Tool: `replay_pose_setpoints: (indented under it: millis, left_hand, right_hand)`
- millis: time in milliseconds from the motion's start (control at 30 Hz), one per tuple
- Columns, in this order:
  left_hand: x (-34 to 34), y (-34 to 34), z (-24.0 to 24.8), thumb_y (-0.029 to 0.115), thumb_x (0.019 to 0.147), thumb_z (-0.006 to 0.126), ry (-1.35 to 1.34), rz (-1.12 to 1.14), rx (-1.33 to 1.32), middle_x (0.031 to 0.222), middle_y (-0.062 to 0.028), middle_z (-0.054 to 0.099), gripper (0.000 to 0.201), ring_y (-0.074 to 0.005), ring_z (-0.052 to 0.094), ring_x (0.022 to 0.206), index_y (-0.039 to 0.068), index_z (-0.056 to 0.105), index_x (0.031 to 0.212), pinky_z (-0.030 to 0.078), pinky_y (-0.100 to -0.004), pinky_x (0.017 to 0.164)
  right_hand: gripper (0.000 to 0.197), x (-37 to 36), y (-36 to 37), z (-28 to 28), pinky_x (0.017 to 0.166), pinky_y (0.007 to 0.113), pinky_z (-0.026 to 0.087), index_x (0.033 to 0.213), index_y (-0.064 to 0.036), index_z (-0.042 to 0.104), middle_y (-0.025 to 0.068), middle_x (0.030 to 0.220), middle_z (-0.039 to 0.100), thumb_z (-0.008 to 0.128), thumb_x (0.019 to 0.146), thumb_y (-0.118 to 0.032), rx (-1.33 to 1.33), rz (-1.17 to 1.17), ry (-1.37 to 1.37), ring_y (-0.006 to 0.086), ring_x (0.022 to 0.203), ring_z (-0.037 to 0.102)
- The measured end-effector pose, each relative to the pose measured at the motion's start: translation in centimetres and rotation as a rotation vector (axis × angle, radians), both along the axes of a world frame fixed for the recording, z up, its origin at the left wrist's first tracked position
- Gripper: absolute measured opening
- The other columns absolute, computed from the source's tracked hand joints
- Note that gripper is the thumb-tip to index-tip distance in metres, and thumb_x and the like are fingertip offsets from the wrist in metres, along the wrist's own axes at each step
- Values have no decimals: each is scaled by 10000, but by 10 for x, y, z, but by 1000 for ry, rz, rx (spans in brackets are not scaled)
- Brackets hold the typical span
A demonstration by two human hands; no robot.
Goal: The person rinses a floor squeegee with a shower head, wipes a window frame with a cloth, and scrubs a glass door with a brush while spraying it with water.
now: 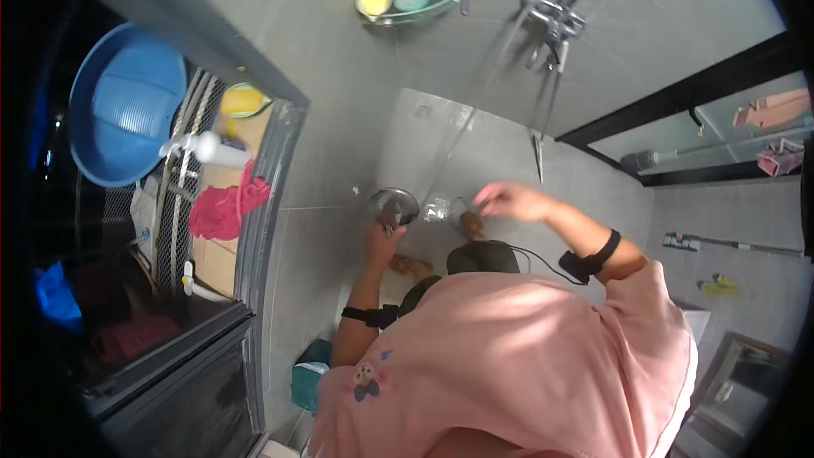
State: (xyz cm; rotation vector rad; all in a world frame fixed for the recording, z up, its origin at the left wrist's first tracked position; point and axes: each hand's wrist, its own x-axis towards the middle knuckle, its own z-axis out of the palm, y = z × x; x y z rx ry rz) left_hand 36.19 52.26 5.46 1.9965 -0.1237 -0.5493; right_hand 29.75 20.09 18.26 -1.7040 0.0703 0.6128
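Note:
A round metal bowl-like thing (395,206) with a shiny rim and a dark inside is held by my left hand (387,239), low beside the grey tiled wall. The fingers are closed at its near edge; whether it has a handle there is hidden. My right hand (515,202) reaches in from the right over the floor, slightly blurred. Its fingers are loosely bent and apart, with nothing visible in them. Below the hands are my feet (472,224) on the wet grey tile floor (424,153).
A glass corner shelf (415,15) carries bottles. A chrome shower mixer (555,24) with a hose is on the far wall. Through the window opening at left are a blue basin (127,106), a white bottle (222,151) and a pink cloth (222,210). A teal bin (307,386) stands lower left.

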Motion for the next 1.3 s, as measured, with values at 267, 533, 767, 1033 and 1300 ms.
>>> replay_pose_setpoints:
  millis: [267,533,767,1033,1300]
  left_hand:
    - [-1,-102,16,188,666,726,-246,-285,194,896,-144,591,292,-321,543,877,52,607,895,430,-393,759]
    - [15,-254,37,113,689,698,-198,-476,193,930,-114,576,480,-289,553,919,95,543,1143,437,-368,813]
    - [50,-338,49,91,697,680,-119,-534,110,824,-87,540,426,-270,544,845,91,548,1103,439,-359,768]
    - [75,-401,23,139,717,683,-175,-581,104,922,-128,571,398,-289,539,925,63,543,1082,420,-356,839]
    - [71,-407,14,173,721,694,-116,-416,32,891,-97,566,324,-236,540,867,52,534,974,428,-334,805]
  right_hand:
    - [232,13,-224,-135,750,403,493,1061,-66,472,136,966,573,439,836,-110,508,-1167,407,276,849,583]
    - [443,136,-369,-226,696,460,471,1193,-50,381,161,977,548,449,883,-359,654,-1333,335,285,817,550]
    - [448,196,-409,-224,759,440,481,1220,-66,349,212,1015,558,364,918,-397,923,-1160,302,325,903,562]
    - [336,152,-426,-217,898,511,437,1115,44,369,269,1083,486,410,880,-192,1208,-1465,442,386,1023,496]
    - [237,-98,-378,-150,422,286,397,1002,-50,457,94,709,487,460,768,-87,985,-1161,680,168,486,460]
